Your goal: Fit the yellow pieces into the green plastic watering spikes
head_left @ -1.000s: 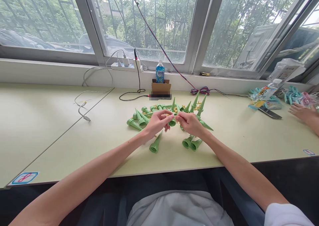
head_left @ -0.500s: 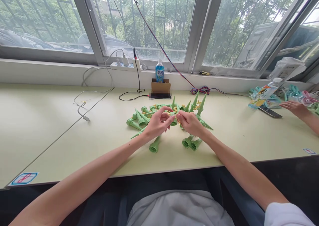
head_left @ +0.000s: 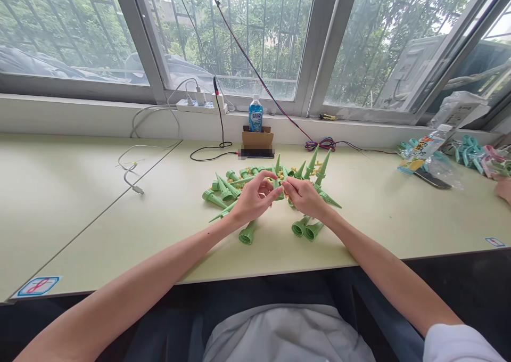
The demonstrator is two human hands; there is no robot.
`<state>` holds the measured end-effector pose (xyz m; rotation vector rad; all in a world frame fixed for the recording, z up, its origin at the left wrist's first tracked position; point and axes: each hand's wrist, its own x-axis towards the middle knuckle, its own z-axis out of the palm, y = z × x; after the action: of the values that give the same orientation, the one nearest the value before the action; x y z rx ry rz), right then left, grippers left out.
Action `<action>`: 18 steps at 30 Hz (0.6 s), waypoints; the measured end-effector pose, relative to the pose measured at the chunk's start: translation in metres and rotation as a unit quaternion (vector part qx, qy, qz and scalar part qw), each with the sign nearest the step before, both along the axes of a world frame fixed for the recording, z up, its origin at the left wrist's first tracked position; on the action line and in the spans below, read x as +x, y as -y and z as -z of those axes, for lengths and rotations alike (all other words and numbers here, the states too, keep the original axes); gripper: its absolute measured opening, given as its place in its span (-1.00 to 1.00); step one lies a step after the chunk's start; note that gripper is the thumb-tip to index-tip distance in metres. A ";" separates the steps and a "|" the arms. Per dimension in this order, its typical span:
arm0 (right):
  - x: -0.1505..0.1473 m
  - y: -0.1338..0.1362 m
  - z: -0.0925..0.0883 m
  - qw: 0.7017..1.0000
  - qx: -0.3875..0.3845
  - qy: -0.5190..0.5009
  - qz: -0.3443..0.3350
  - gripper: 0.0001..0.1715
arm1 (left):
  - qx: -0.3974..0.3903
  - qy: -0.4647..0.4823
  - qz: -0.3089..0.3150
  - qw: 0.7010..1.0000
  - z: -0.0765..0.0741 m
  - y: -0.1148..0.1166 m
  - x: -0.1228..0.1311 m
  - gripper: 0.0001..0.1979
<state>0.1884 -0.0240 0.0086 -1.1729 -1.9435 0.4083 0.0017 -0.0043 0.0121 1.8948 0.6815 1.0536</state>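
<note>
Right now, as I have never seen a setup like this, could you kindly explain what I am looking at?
There is no machine here: these are a person's two bare hands, seen by a camera worn on that person's head, looking forward and down.

The left hand and right hand meet over a pale table. Around them lie hollow green cones and small yellow pieces. The right hand's fingers are pinched together, but whatever they may hold is too small and hidden to tell.

Farther back is a blue bottle by a cardboard box. At the far right edge, part of another person's hand shows.
</note>
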 end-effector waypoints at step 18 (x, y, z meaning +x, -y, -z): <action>-0.002 -0.001 0.005 1.000 0.011 0.006 0.015 -0.51 | -0.149 0.029 0.031 0.988 -0.006 0.003 0.003 -0.58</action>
<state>0.1866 -0.0231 0.0034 -1.1922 -1.9335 0.3640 0.0046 -0.0070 0.0179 1.6124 0.6993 0.9089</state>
